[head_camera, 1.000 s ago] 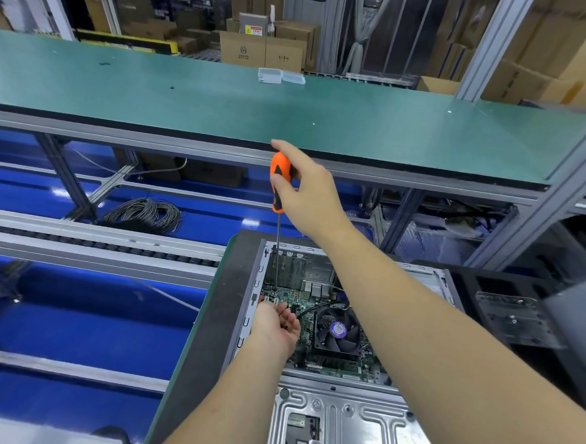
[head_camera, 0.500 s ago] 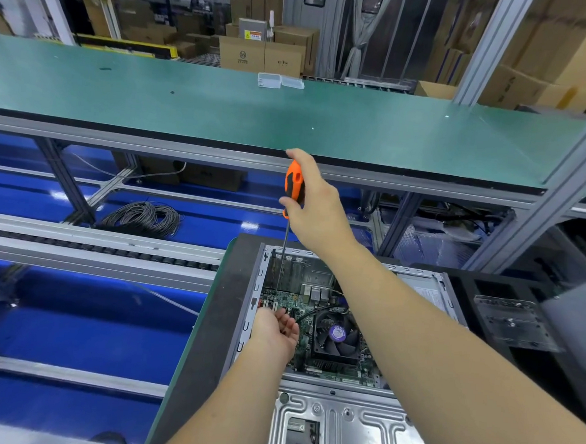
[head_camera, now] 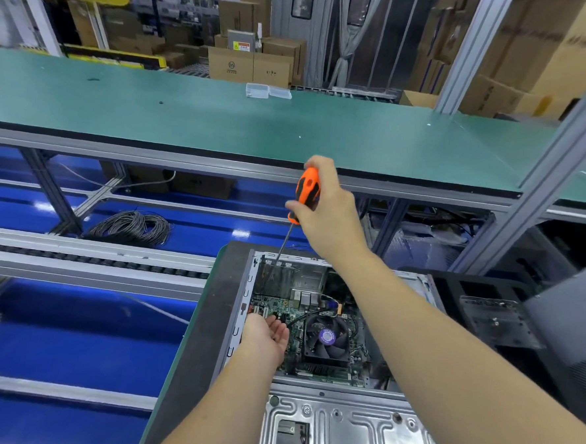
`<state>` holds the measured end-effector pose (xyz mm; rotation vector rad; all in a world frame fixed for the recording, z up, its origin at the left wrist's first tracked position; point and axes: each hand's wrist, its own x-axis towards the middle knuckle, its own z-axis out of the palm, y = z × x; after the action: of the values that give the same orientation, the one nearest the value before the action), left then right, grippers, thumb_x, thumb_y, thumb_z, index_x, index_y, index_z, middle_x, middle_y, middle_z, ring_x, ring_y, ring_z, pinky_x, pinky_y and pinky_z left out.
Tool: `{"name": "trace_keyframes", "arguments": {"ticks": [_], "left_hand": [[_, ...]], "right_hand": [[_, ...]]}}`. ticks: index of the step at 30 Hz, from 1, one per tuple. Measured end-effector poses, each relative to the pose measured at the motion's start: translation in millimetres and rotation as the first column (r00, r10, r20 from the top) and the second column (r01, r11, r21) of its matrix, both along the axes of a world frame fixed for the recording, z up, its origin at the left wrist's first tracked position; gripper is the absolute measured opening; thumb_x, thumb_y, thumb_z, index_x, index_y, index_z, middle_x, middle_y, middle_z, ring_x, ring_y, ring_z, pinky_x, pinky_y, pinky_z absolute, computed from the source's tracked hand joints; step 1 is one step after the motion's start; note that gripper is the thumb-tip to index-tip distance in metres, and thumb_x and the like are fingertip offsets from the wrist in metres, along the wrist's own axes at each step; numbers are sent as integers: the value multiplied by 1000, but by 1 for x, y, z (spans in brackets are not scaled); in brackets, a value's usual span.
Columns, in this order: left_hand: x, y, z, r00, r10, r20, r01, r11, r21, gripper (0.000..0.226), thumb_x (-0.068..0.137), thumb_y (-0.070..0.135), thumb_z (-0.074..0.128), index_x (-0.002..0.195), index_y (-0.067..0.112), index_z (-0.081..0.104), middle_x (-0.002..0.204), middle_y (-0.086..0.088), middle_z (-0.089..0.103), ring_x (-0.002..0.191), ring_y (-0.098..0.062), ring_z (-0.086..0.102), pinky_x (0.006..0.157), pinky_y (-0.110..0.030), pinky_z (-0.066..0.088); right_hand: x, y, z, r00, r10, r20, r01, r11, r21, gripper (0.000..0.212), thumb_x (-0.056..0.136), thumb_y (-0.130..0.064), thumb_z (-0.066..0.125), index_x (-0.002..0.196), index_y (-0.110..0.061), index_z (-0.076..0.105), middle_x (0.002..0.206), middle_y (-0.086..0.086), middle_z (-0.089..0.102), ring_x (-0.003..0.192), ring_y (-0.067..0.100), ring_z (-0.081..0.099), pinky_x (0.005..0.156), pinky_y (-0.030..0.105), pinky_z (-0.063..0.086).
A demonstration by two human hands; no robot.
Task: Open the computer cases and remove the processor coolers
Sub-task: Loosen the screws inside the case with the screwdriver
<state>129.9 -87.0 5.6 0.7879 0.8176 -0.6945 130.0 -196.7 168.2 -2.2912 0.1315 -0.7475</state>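
Orange screwdriver (head_camera: 308,190) now tilted, left hand (head_camera: 266,337) opened palm-up

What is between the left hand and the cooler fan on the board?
In the head view, a strip of green motherboard crossed by a black cable separates the left hand from the cooler fan.

A cardboard box (head_camera: 229,66) behind the worktop bears a round logo with an M-like mark; its small print is illegible. A grey cabinet (head_camera: 240,41) carries a yellow warning label too blurred to read.
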Motion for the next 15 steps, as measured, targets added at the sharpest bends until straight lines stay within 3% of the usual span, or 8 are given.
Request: {"name": "trace_keyframes", "arguments": {"ticks": [5,9,15], "left_hand": [[2,0,-1,1000,-2,9,2,1000,22,36,108,26,36,93,1,57,86,-10,52,76,-21,52,88,-32,46],[3,-1,-4,1000,-16,8,16,999,36,36,108,25,37,90,2,57,86,-10,53,75,-21,52,88,-32,46],[3,-2,-6,1000,-20,16,19,999,50,38,108,26,36,87,2,57,85,-10,53,74,-21,52,88,-32,46]], "right_hand": [[-2,9,-27,1000,-6,-23,5,1000,-9,54,92,-17,70,124,-37,31,90,3,59,82,31,60,75,49,55],[1,8,-22,1000,13,-9,-14,996,-89,54,92,-16,70,128,-33,33,78,-7,49,78,30,57,73,49,53],[3,7,-18,999,13,-39,-16,998,-61,53,92,-17,69,129,-32,34,85,5,58,80,32,64,74,49,55]]}}
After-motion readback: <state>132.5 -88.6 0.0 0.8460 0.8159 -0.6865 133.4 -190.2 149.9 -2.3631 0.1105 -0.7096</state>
